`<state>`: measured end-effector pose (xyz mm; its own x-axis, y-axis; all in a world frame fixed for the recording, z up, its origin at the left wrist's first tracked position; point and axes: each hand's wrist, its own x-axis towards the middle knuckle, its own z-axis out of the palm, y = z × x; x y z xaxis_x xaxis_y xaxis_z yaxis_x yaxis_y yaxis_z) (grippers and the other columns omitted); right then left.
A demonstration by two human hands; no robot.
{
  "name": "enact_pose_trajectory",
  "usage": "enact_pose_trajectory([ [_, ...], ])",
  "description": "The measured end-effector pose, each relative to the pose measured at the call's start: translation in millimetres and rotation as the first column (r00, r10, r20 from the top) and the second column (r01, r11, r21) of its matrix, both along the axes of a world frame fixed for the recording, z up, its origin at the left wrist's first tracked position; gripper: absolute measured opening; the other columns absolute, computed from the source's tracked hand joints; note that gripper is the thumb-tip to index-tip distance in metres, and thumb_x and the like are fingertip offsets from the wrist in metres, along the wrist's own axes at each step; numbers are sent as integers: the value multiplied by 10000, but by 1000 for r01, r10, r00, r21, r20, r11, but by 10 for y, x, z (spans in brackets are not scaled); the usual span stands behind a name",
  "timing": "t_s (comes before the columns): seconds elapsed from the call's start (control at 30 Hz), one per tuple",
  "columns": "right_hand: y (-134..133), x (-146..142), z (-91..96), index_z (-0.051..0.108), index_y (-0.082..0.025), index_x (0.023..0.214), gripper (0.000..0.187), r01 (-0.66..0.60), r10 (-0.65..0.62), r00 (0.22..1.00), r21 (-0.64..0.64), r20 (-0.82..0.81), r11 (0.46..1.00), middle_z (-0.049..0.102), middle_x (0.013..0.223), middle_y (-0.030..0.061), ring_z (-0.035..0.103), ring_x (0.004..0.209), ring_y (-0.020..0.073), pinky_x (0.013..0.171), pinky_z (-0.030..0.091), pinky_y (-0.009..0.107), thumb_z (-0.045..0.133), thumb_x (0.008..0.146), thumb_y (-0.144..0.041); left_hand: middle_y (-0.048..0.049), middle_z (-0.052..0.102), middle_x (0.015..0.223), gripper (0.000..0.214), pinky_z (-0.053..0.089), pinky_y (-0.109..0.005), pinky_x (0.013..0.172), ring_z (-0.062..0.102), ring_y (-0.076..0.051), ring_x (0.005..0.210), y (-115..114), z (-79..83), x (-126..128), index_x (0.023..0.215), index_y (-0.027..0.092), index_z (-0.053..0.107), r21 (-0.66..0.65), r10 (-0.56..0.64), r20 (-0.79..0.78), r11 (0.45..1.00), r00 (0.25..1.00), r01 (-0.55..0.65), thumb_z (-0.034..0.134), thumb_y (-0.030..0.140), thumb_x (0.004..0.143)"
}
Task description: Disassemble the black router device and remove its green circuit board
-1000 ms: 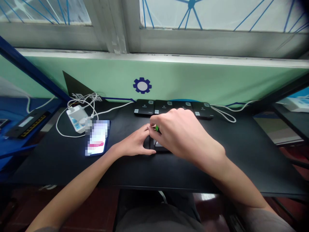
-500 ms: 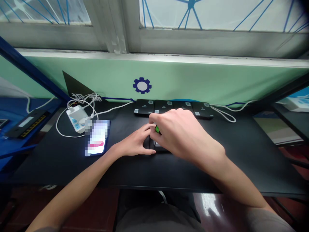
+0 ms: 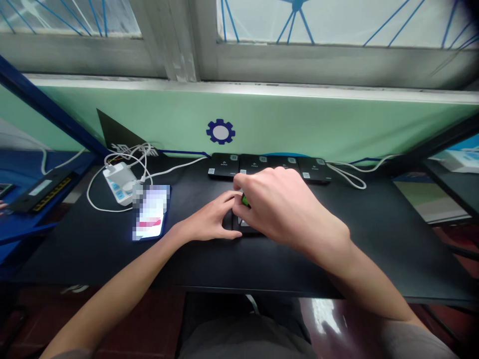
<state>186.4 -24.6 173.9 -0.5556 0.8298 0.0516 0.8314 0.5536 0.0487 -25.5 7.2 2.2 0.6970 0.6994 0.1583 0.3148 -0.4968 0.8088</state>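
Observation:
My right hand (image 3: 292, 212) arches over the desk with its fingers closed on a green object (image 3: 245, 200). Only a bit of green shows between thumb and fingers; the rest is hidden, so its kind is unclear. Under that hand lies a flat black case (image 3: 247, 231), a silver-grey patch visible at its left side. My left hand (image 3: 209, 219) rests at the case's left edge, thumb and fingers spread apart, the thumb touching the near left corner. Most of the case is covered by my right hand.
Several flat black boxes (image 3: 223, 166) stand in a row at the back. Left of my hands lies a lit phone (image 3: 152, 214), beside a white power strip (image 3: 119, 185) with tangled cables. Another person's fingertips (image 3: 2, 205) show at the far left, near a black device (image 3: 43, 190).
My right hand's fingertips and the green object have shifted very slightly to the right. My left hand stays put. Another person's fingertips have appeared at the left edge.

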Motion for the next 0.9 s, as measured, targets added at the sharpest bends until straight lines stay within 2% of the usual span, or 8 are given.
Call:
enact_pose_trajectory([
  [0.47,-2,6,-18,650,-220,802,244,-12,12,1000,-1,-8,1000,650,672,51,607,577,231,593,226,375,583,1037,-204,-164,572,1717,807,513,-649,1308,557,-458,1601,6,-24,-18,1595,288,604,10,-1,-22,1000,1000,1,983,417,895],
  [0.7,4,52,-45,677,-197,952,111,-60,59,997,-19,-50,998,719,782,54,662,661,234,621,227,374,600,1028,-171,-149,608,1682,717,538,-621,1286,611,-438,1545,1,-23,-14,1533,285,647,7,-3,-9,1000,1000,3,970,415,906],
  [0.8,13,74,-62,691,-186,1009,114,-75,74,995,-19,-73,997,726,804,54,683,697,239,640,245,373,583,1046,-179,-156,585,1703,784,547,-613,1283,622,-432,1539,-2,-30,-18,1579,283,607,5,7,-9,1000,1000,-7,974,416,899],
  [0.9,16,73,-64,690,-193,972,143,-63,62,996,-22,-66,998,712,787,54,679,686,239,630,247,372,576,1056,-208,-163,589,1704,879,548,-617,1289,628,-433,1537,-1,-25,-19,1647,282,558,-4,11,-1,1000,1000,-11,983,416,889],
])
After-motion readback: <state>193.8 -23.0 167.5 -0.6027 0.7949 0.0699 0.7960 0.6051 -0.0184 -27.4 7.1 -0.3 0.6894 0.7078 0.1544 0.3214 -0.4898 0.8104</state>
